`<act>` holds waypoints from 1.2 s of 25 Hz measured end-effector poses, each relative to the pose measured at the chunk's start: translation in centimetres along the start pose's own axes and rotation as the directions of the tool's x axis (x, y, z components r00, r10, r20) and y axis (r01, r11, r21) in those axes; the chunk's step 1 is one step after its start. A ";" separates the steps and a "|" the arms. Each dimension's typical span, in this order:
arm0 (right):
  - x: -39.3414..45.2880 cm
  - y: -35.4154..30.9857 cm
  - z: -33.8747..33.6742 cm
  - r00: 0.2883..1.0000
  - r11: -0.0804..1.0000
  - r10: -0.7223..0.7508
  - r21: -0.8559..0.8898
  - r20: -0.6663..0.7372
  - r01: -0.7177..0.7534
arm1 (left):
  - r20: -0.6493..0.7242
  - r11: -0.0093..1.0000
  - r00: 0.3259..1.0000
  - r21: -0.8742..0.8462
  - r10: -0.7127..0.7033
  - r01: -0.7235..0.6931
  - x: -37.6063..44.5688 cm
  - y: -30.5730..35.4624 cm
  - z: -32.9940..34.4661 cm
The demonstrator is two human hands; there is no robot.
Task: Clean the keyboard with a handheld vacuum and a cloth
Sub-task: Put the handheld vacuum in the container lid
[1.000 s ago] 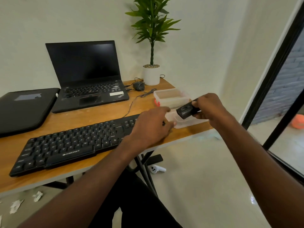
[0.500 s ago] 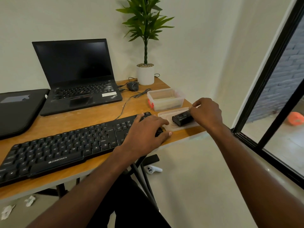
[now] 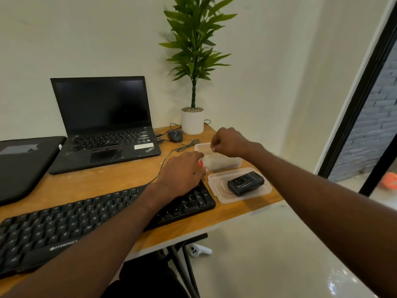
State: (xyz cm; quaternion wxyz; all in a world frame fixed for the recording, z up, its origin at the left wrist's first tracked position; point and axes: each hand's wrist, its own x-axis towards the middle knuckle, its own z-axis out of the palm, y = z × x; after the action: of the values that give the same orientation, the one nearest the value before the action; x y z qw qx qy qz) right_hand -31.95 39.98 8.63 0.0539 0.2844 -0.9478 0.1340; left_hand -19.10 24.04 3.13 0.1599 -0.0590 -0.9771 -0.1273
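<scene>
The keyboard is long and black, and it lies flat along the front edge of the wooden surface. The left hand rests over its far right end, maybe to keep it from sliding. This hand hides its own fingers, so I cannot tell if they are bent or straight, or if they touch the red bit on the tub just past them.

The small black vacuum lies by itself on a see-through lid, just to the right of the keyboard. No hand touches it. I think it sits there so it is out of the way but easy to reach.

The right hand is up over the see-through tub behind the lid. Its fingers are curled in together. I cannot tell if they pinch something small or hold nothing. My guess is the person wants something from the tub, maybe the cloth, but I cannot see a cloth anywhere.

So the keyboard is right under the left hand, and it is near the right hand but not touching it. The vacuum is between the keyboard and the edge of the surface, below the right hand
</scene>
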 end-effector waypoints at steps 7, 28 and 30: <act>4.3 -0.2 1.6 0.944 0.962 0.068 -0.273 0.322 0.024 | 0.001 0.999 1.000 -0.038 0.019 -0.019 0.2 -0.7 0.0; -7.5 -21.4 4.1 0.979 0.519 -0.132 0.852 0.156 -0.066 | -0.405 0.962 0.877 -0.187 -0.259 0.198 -22.7 -14.0 -11.0; -8.1 -24.5 5.7 0.974 0.597 -0.219 0.798 0.061 0.085 | -0.401 0.929 0.841 -0.223 -0.363 0.295 -26.6 -17.1 -12.2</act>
State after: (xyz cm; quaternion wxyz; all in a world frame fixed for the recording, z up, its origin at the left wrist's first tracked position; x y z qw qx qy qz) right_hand -11.80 22.98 7.22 -0.1384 0.3681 -0.7645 0.5107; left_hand 6.88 2.33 1.70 0.3448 0.1278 -0.8992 -0.2369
